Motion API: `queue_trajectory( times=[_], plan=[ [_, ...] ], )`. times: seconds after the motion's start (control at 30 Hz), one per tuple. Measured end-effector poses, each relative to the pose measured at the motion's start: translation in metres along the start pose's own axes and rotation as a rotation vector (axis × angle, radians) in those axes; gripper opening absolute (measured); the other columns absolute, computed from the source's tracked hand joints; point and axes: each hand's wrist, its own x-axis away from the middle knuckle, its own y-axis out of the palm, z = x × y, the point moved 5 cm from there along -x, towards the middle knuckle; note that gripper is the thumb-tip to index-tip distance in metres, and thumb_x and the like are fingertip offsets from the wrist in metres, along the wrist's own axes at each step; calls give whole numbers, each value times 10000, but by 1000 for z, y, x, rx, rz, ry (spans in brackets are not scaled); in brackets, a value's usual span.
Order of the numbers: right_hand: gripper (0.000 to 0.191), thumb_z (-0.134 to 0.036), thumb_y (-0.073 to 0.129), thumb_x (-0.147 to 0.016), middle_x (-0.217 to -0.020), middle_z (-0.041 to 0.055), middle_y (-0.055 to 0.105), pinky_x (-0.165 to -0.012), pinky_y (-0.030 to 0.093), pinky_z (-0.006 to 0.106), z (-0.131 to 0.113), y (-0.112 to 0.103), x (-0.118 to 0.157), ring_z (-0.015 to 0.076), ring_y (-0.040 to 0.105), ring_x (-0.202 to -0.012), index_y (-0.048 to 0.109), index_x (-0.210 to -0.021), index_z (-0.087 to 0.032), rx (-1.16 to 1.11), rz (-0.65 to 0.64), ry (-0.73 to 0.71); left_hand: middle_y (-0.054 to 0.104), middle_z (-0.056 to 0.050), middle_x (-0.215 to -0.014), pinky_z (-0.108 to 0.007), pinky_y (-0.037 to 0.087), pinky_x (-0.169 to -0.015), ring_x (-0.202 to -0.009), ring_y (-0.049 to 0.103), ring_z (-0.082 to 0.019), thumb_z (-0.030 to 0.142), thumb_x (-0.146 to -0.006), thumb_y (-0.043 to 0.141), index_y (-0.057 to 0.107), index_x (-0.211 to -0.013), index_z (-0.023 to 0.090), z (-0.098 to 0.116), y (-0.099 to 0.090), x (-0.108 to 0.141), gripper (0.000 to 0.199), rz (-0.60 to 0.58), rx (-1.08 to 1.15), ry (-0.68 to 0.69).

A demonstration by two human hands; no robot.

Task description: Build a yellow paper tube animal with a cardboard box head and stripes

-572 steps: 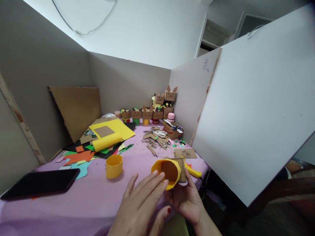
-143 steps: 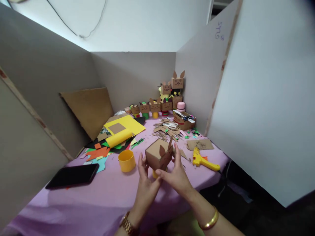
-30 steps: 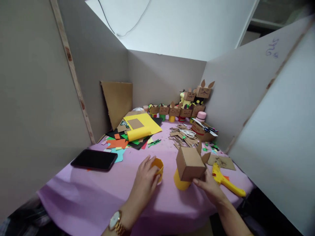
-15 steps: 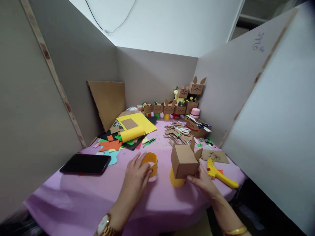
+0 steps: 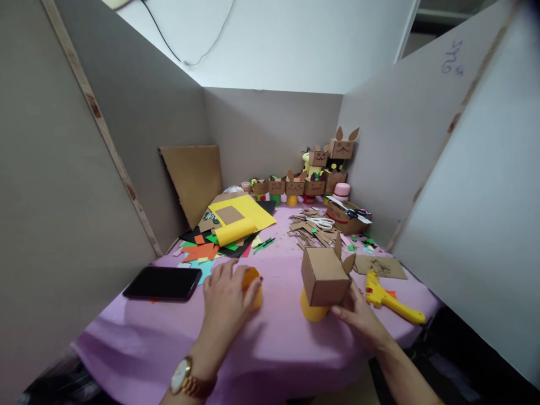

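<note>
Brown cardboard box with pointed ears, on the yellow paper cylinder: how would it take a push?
Probably tips: the box overhangs the narrower cylinder. Likely light, being cardboard. The thin ears would probably bend first.

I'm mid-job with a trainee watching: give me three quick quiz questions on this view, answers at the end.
1. Multiple choice: what is the right hand touching?
a) the white scissors
b) the eared cardboard box
c) the pink-lidded jar

2. True or false: the black phone lies to the left of the left hand.

3. Fill in the blank: the glue gun on the tablecloth is ____ in colour.

Key: 1 b; 2 true; 3 yellow.
</note>
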Motion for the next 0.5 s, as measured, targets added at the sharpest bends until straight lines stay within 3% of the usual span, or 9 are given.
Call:
queue_trajectory(
  times=[0.03, 0.1, 0.17, 0.3, 0.5],
  plan=[
    [934, -351, 827, -642, -1488, 110, 390, -1101, 286, 478, 0, 0, 0, 295, 353, -1361, 304, -1414, -305, -5, -1, 1, 576, -146, -1268, -518, 456, -835, -1128, 510, -340, 272, -879, 444, 637, -1073, 218, -8, 0, -1, 279, -15, 5, 14],
    [960, -341, 832, -638, -1514, 106, 348, -1107, 274, 480, -1, 0, 0, 294, 338, -1369, 283, -1425, -312, -11, -3, -2, 539, -90, -1350, -509, 441, -904, -1225, 470, -312, 56, -816, 381, 623, -1133, 271, -23, 3, -3, 454, -74, 18, 87],
    [992, -351, 835, -630, -1524, 107, 328, -1106, 274, 486, -4, 2, -1, 299, 335, -1370, 258, -1436, -315, -11, -6, -10, 511, -56, -1389, -557, 425, -922, -1271, 441, -333, -17, -746, 392, 646, -1098, 322, -34, 7, -3, 551, -136, 25, 158],
    [995, -386, 828, -634, -1522, 107, 332, -1106, 282, 477, -11, 6, -4, 294, 339, -1368, 248, -1439, -312, -6, -19, -30, 507, -60, -1393, -672, 341, -955, -1308, 395, -383, 82, -772, 549, 700, -862, 296, -34, 11, -4, 277, -173, 39, 242],
    [964, -390, 827, -634, -1510, 107, 354, -1113, 275, 463, -15, 4, -6, 289, 344, -1367, 276, -1421, -314, 32, -20, -58, 570, -117, -1321, -681, 257, -1012, -1316, 388, -373, 166, -770, 631, 634, -707, 209, -14, -3, -6, 76, -144, 83, 276]
  ],
)
